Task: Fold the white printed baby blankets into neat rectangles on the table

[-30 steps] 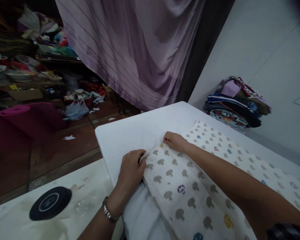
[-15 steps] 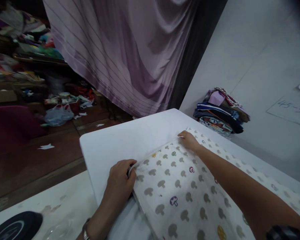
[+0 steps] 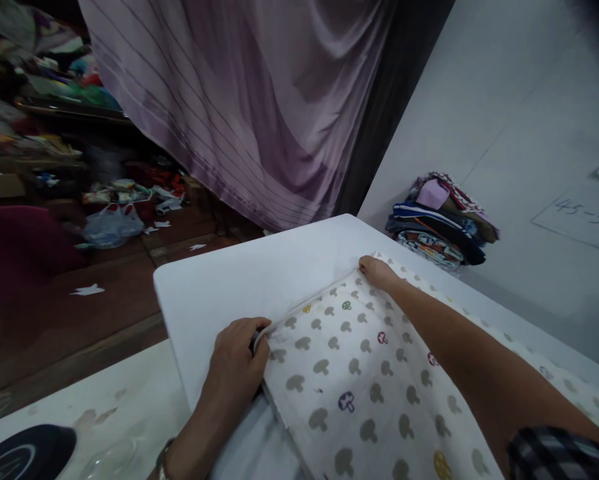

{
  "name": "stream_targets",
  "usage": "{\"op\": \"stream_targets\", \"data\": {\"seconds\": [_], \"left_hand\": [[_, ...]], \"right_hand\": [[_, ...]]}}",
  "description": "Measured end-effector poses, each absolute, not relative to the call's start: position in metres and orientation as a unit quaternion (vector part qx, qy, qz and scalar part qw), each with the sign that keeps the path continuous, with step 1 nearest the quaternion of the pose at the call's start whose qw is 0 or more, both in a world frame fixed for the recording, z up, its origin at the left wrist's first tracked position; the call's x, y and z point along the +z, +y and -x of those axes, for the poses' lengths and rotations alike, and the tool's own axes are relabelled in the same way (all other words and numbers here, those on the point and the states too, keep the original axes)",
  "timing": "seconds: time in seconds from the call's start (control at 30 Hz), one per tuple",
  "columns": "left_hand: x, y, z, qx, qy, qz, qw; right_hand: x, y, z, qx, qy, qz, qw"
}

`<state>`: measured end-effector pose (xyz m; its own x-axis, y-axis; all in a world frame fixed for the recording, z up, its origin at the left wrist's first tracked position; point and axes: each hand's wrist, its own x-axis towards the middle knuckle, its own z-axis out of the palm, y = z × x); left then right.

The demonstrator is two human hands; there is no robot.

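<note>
A white fabric printed with mushrooms [image 3: 354, 367] lies over the white table [image 3: 219, 273], its far edge running slantwise between my hands. My left hand [image 3: 242, 350] pinches the near left corner of that edge, thumb and fingers closed; something dark shows in the gap of the hand, too small to make out. Farther along, my right hand [image 3: 378, 272] is closed on the same edge near the far corner. The cloth between the hands looks fairly taut. More of the printed fabric stretches down the right side, partly behind my right forearm.
Folded clothes [image 3: 436, 220] are stacked beside the wall at the right. A purple curtain [image 3: 239, 100] hangs behind the table. At lower left, a round dark object [image 3: 26, 453] rests on a lower pale surface [image 3: 129, 380]. A plastic bag [image 3: 113, 227] and paper scraps lie on the floor.
My right hand has closed more tightly at the fabric's edge, its fingers now tucked in. My left hand keeps its hold. The view has shifted slightly, showing more of a checked sleeve.
</note>
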<state>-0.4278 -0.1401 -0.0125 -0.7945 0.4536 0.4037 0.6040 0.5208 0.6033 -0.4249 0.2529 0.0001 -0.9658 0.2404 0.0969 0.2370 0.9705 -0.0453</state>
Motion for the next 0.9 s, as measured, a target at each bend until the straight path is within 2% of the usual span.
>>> {"op": "stream_targets", "data": {"seconds": [0.43,0.67,0.9], "left_hand": [[-0.012,-0.139,0.428,-0.379,-0.872,0.290,0.114],[-0.013,-0.139,0.429,-0.384,-0.866,0.301,0.106],[-0.012,-0.140,0.430,-0.386,-0.868,0.295,0.100]], "right_hand": [[-0.019,0.259,0.420,0.035,-0.961,0.245,0.126],[-0.033,0.259,0.420,0.039,-0.956,0.286,0.053],[-0.031,0.252,0.420,0.049,-0.951,0.305,0.016]]}}
